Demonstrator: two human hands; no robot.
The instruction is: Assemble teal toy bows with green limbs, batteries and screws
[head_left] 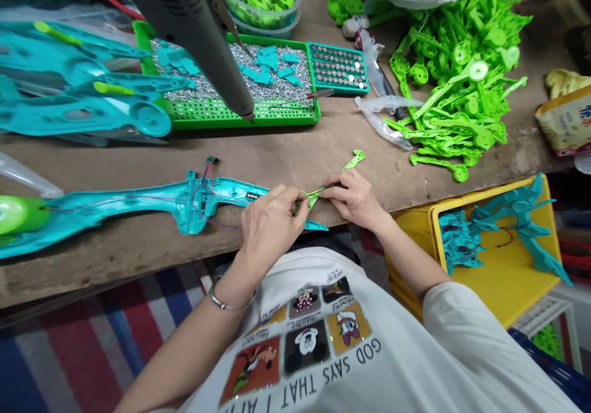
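My left hand (pixel 272 222) and my right hand (pixel 353 196) both pinch a thin lime-green plastic lever (pixel 339 172) at the front edge of the brown workbench (pixel 286 148). The lever's curled end points up to the right, past my right hand. Its other end meets the narrow tip of a long teal plastic toy shell (pixel 138 207) lying flat along the bench edge. Thin purple wires (pixel 203 185) run out of the shell's open middle. A lime-green round cap (pixel 16 213) sits at the shell's far left end.
A grey powered screwdriver (pixel 194 25) hangs over a green tray (pixel 240 114) of small screws and teal bits. Beside it is a teal tray of button cells (pixel 338 67). Lime-green levers (pixel 462 80) are piled at right, teal shells (pixel 78 87) at left, a yellow crate (pixel 503 271) below.
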